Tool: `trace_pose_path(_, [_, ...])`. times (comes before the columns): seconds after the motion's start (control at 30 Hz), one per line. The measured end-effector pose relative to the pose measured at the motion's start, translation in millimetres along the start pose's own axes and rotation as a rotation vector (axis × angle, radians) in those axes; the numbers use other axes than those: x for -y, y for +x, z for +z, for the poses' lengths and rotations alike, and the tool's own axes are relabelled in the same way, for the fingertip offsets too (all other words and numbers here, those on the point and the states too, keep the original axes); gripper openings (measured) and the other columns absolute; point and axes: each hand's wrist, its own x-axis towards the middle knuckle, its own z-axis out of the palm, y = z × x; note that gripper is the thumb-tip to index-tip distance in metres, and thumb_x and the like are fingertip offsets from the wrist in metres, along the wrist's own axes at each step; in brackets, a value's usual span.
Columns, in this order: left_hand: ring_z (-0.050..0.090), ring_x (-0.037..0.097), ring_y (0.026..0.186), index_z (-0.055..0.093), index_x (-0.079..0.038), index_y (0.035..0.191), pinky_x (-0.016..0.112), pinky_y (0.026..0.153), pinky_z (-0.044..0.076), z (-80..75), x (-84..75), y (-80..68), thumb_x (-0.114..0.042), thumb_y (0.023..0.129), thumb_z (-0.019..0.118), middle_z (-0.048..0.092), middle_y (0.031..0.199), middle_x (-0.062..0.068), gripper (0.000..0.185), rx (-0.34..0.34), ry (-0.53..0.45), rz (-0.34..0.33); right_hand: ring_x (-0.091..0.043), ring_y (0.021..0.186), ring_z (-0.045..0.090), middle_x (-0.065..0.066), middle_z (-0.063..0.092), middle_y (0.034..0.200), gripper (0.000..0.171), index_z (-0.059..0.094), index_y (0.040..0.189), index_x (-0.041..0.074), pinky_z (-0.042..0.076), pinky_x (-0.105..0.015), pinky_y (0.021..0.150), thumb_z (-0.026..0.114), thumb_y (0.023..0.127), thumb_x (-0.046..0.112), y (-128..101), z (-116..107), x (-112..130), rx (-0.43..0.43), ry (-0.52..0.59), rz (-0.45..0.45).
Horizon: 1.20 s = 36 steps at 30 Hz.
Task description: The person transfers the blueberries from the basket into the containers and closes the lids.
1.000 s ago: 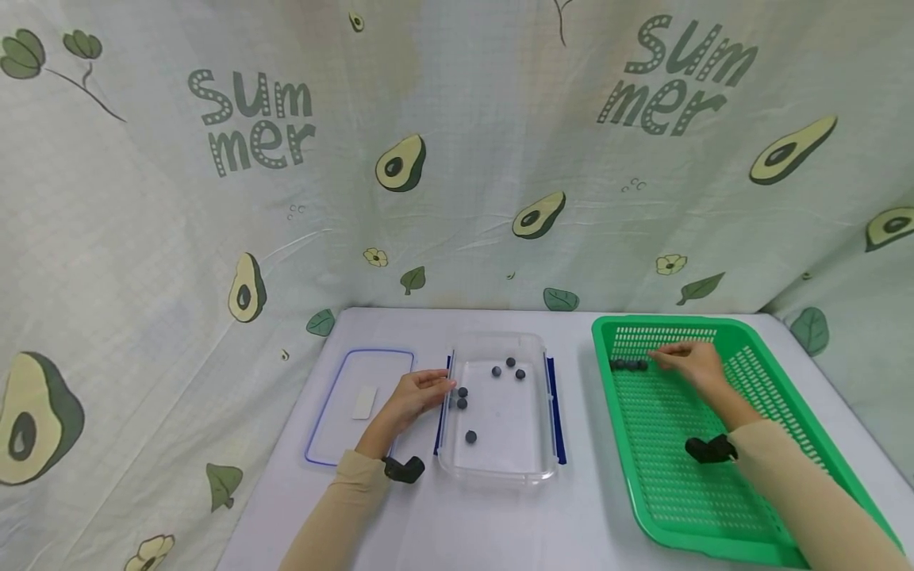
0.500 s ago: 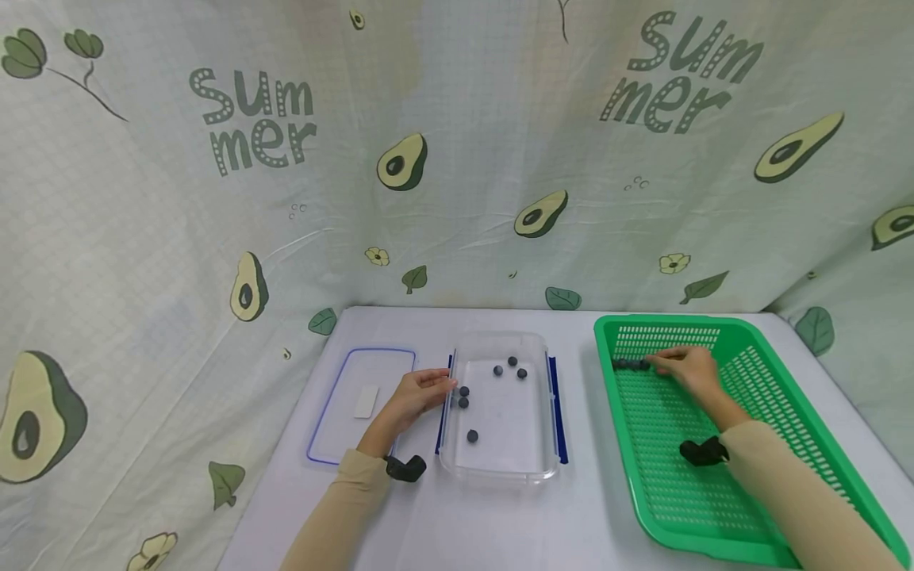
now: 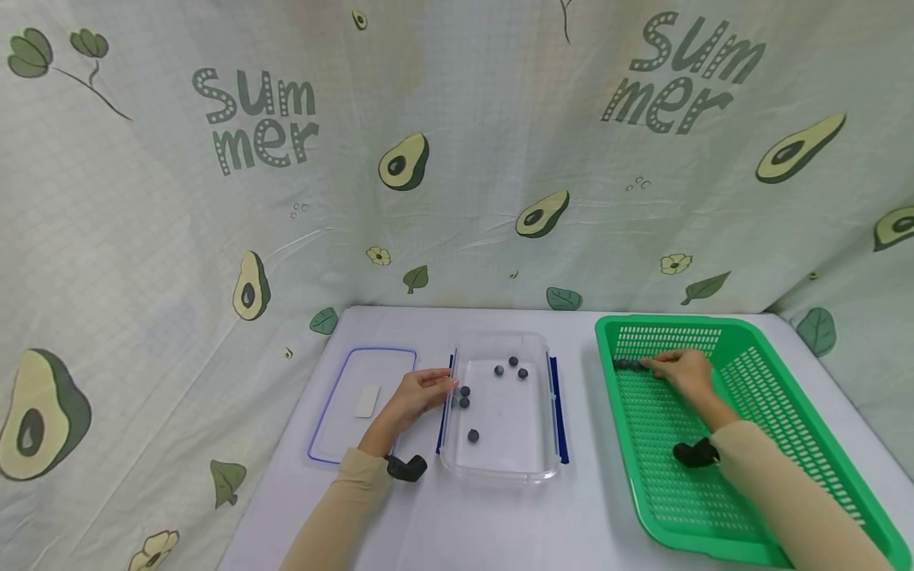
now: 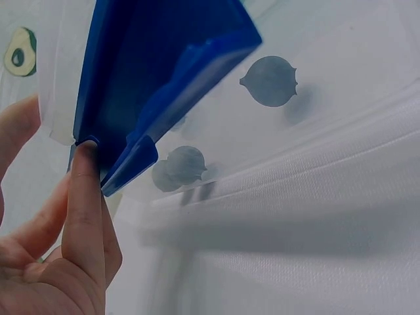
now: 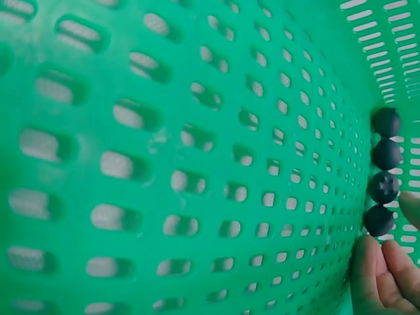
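Right wrist view, right hand (image 5: pixel 387 269) fingertips pinching nearest blueberry (image 5: pixel 378 220) of row, inside green basket (image 5: pixel 164 164).

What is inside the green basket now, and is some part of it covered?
Inside the green basket lies a row of four blueberries near its far left corner; the right hand touches the nearest one. The hand and forearm cover part of the floor, so anything beneath them is hidden.

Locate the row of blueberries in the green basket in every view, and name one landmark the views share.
Head: row of blueberries at the far left of the green basket, just left of the right hand.
Left wrist: not in it.
Right wrist: a column at the right edge, above the fingertips.
Shared landmark: the basket's slotted green floor.
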Motion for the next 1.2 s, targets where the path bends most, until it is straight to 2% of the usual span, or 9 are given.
trace_pose_path(0.23, [0.067, 0.013, 0.099, 0.056, 0.007, 0.135, 0.028, 0.089, 0.057, 0.2, 0.4, -0.7, -0.014, 0.091, 0.076, 0.069, 0.114, 0.010, 0.053, 0.000, -0.009, 0.006, -0.015, 0.058, 0.068, -0.016, 0.072, 0.074, 0.035, 0.071, 0.098, -0.014, 0.051, -0.025, 0.048, 0.077, 0.090, 0.020, -3.0, 1.9, 3.2, -0.024, -0.013, -0.048])
trace_pose_path(0.6, [0.068, 0.015, 0.101, 0.057, 0.006, 0.134, 0.028, 0.089, 0.057, -0.6, 3.2, -0.4, -0.014, 0.089, 0.077, 0.069, 0.113, 0.011, 0.053, -0.001, -0.014, 0.002, -0.019, 0.060, 0.069, -0.020, 0.072, 0.079, 0.029, 0.070, 0.100, -0.016, 0.055, -0.029, 0.050, 0.072, 0.090, 0.011, -7.4, 3.4, 5.5, -0.016, -0.014, -0.074])
trace_pose_path(1.2, [0.068, 0.017, 0.101, 0.057, 0.006, 0.134, 0.027, 0.088, 0.057, 0.5, 2.1, 0.0, -0.013, 0.091, 0.076, 0.071, 0.111, 0.011, 0.050, -0.007, -0.022, 0.004, -0.017, 0.060, 0.069, -0.017, 0.073, 0.078, 0.030, 0.071, 0.099, -0.015, 0.055, -0.024, 0.051, 0.073, 0.089, 0.013, -4.8, -1.8, 3.0, -0.006, -0.001, -0.070])
